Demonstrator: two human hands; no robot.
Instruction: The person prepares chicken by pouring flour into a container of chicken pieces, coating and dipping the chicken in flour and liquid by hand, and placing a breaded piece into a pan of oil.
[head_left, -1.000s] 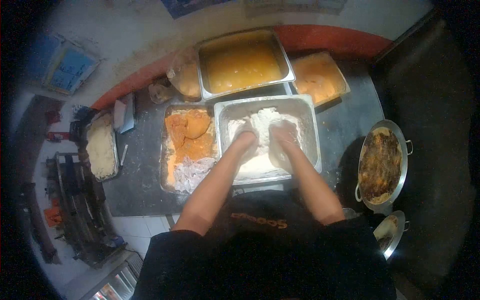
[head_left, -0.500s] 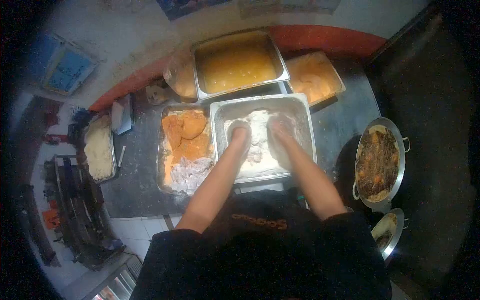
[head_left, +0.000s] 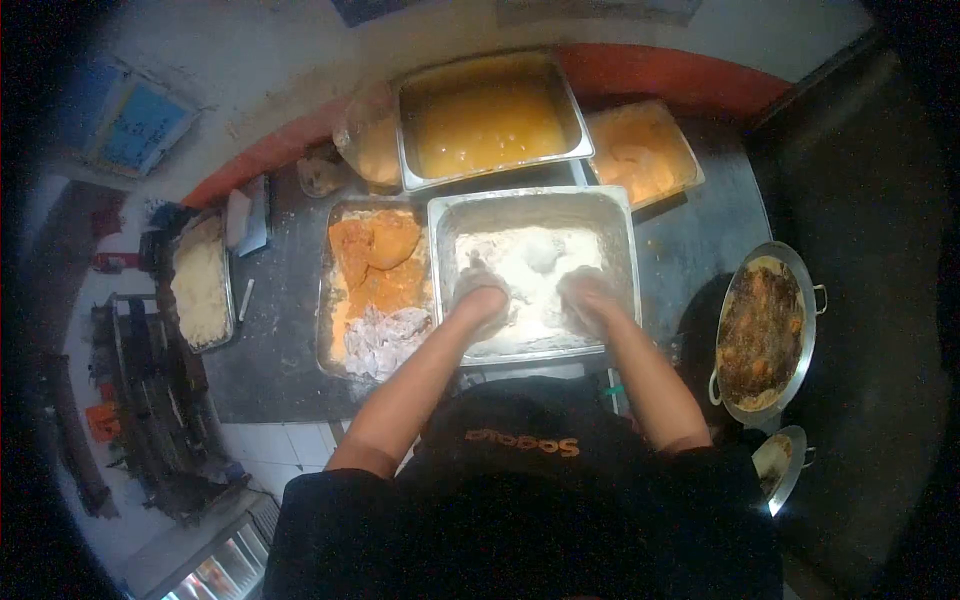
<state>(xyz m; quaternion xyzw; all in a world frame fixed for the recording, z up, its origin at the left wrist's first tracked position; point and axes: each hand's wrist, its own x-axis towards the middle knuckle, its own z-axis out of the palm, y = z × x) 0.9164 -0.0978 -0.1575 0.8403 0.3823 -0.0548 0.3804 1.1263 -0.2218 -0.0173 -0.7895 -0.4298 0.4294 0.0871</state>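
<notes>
Both of my hands are inside a deep metal pan (head_left: 632,270) of white flour (head_left: 540,250). My left hand (head_left: 482,300) is low in the pan's left part, its fingers coated with flour and partly sunk in it. On the right side, my right hand (head_left: 590,295) touches the flour too, its fingertips blurred and whitened. A rounded white mound lies in the flour beyond my hands. Whether either hand grips anything cannot be made out. Left of the pan, a tray (head_left: 325,330) holds orange coated pieces (head_left: 385,245) and pale floured pieces (head_left: 380,340).
Behind is a pan of yellow liquid (head_left: 490,125), with a container of orange powder (head_left: 640,155) to its right. A tray of pale crumbs (head_left: 202,285) lies at the left. Two round handled pans, one with dark browned contents (head_left: 762,335), stand at the right.
Both hands have moved nearer to my body within the pan and now sit lower in the flour. The flour's surface has shifted, with a mound showing beyond them.
</notes>
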